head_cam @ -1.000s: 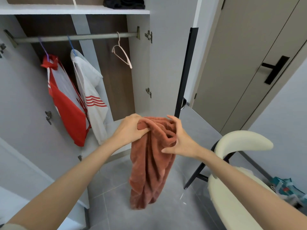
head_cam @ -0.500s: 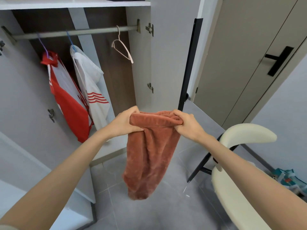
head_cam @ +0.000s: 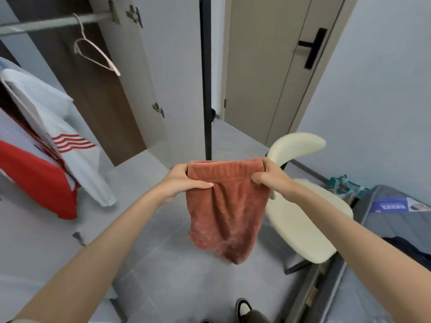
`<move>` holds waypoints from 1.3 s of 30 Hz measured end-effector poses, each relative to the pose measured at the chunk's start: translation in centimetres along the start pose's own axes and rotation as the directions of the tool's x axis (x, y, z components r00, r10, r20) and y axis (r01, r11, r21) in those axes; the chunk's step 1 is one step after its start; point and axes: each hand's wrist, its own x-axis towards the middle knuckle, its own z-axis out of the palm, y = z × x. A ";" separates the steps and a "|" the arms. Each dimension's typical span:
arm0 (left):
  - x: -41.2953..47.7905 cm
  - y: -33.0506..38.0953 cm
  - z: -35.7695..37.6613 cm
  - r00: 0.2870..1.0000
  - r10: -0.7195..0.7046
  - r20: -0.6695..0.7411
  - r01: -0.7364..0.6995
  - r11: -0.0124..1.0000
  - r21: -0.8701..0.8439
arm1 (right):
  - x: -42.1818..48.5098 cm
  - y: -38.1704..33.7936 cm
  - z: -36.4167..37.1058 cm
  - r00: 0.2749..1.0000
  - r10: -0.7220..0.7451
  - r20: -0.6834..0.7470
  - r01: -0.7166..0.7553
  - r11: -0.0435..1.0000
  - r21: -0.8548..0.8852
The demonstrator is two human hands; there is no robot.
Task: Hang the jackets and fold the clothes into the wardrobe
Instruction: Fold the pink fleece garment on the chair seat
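Observation:
A rust-red fleece garment (head_cam: 224, 213) hangs in the air in front of me, its top edge stretched flat. My left hand (head_cam: 184, 183) pinches its top left corner and my right hand (head_cam: 268, 176) pinches its top right corner. In the open wardrobe at the left hang a white jacket with red stripes (head_cam: 53, 127) and a red jacket (head_cam: 30, 180). An empty pink hanger (head_cam: 95, 54) hangs on the metal rail (head_cam: 53, 22).
A cream chair (head_cam: 300, 206) stands just right of the garment. The wardrobe door's black edge (head_cam: 206, 78) rises behind it. A grey bed (head_cam: 384, 252) with dark clothing (head_cam: 410, 250) lies at the right. A closed room door (head_cam: 279, 66) is behind. My shoe (head_cam: 242, 307) shows on the tiled floor.
My hands have pulled apart, spreading the bunched garment flat along its top edge. My view has swung right and down, away from the wardrobe toward the chair and bed.

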 end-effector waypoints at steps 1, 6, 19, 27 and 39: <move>0.7 0.2 1.2 0.999 0.003 0.036 -0.004 1.000 0.023 | -0.8 0.8 -1.0 1.000 0.024 -0.006 -0.024 1.000 0.008; 4.1 2.3 8.1 0.984 0.035 0.174 -0.051 0.995 0.088 | -4.7 4.7 -5.6 0.980 0.155 -0.126 -0.130 0.973 0.191; 13.8 8.6 24.5 0.840 0.351 0.414 -0.478 0.839 0.260 | -7.0 11.6 -18.3 0.773 0.182 -0.608 0.022 0.950 0.312; 24.6 12.5 34.3 0.831 0.455 0.319 -0.556 0.688 0.467 | -1.6 17.0 -29.4 0.692 0.148 -0.707 0.085 0.955 0.283; 37.5 15.9 44.0 0.878 0.418 0.233 -0.473 0.683 0.556 | 7.7 22.8 -41.3 0.687 0.191 -0.701 -0.078 0.979 0.189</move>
